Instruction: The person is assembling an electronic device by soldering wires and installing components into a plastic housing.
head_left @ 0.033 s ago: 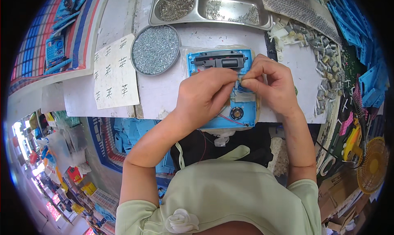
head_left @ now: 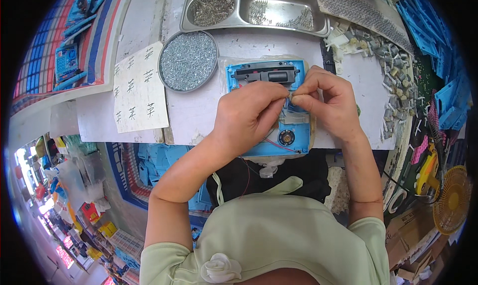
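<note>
1. Blue plastic housing [head_left: 298, 135] lies flat on the white worktop [head_left: 199, 115], near its front edge and right before the person, with a black part [head_left: 264, 75] set along its far end and a small round speaker [head_left: 286, 137] near its close end.
2. Far left, a striped woven mat [head_left: 45, 56] carries several loose blue plastic pieces [head_left: 67, 61].
3. Next comes a white paper sheet [head_left: 139, 93] with hand-drawn tally marks, lying on the worktop well left of the housing.
4. A round metal dish [head_left: 188, 61] full of small silver screws sits just beside the housing's far left corner.
5. Behind it, a divided steel tray [head_left: 239, 23] holds more small metal parts in two compartments.
6. The left hand [head_left: 249, 118] covers the housing's middle, fingers curled down, its thumb and forefinger closed together at a spot over the housing's right half; what they pinch is too small to tell.
7. The right hand [head_left: 328, 103] meets it there, fingertips bunched and pressed together just against the left hand's fingertips, over the housing's right edge.
8. A thin red wire [head_left: 273, 144] runs across the housing near the speaker.
9. Right of the hands, a heap of small grey and white parts [head_left: 393, 71] spreads along the worktop's right side.
10. Beyond that, stacked blue plastic shells [head_left: 438, 51] lie at the far right, and a yellow fan [head_left: 453, 200] stands lower down.
</note>
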Available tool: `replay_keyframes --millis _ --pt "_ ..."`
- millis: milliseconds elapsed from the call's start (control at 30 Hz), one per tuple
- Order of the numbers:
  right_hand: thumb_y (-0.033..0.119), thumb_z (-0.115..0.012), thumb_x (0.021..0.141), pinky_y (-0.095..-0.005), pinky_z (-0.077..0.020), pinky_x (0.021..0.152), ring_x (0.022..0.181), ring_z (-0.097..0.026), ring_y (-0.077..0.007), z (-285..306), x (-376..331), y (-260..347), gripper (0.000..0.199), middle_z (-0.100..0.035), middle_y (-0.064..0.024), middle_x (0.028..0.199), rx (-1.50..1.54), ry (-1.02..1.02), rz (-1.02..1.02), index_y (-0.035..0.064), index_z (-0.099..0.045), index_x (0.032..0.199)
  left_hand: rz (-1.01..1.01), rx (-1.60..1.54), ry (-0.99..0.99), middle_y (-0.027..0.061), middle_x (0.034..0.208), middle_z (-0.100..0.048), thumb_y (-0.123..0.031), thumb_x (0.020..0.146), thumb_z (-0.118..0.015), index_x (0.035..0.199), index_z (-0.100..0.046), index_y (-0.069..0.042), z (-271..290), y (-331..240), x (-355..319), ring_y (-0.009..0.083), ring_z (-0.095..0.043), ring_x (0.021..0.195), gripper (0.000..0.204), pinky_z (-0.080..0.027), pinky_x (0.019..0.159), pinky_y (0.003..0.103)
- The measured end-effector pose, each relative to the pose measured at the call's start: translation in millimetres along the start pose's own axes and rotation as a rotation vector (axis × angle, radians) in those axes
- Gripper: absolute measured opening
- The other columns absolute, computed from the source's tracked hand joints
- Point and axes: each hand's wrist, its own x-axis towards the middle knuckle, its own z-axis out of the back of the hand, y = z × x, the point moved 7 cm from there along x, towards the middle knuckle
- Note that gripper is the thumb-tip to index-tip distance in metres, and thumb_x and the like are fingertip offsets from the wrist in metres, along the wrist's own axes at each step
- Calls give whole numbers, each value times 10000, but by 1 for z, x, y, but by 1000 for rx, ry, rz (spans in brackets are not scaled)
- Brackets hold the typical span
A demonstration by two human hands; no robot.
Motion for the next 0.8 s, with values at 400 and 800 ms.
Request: replay_keyframes --millis 400,800 --pt "-49 -739 816 -283 -463 795 844 -585 -168 75 -66 39 171 -650 -56 911 -303 -465 158 -5 -711 979 -39 235 35 84 943 -646 -7 813 -752 934 -710 -52 -7 -4 11 264 -630 842 135 -476 738 378" --pt "253 -601 1063 -324 -443 752 828 -529 -142 294 -277 -8 261 -592 -38 940 207 -1221 1 35 -575 1204 -160 370 38 26 1012 -652 -74 744 -786 900 -717 -109 -15 -12 19 236 -574 919 175 -358 846 393"
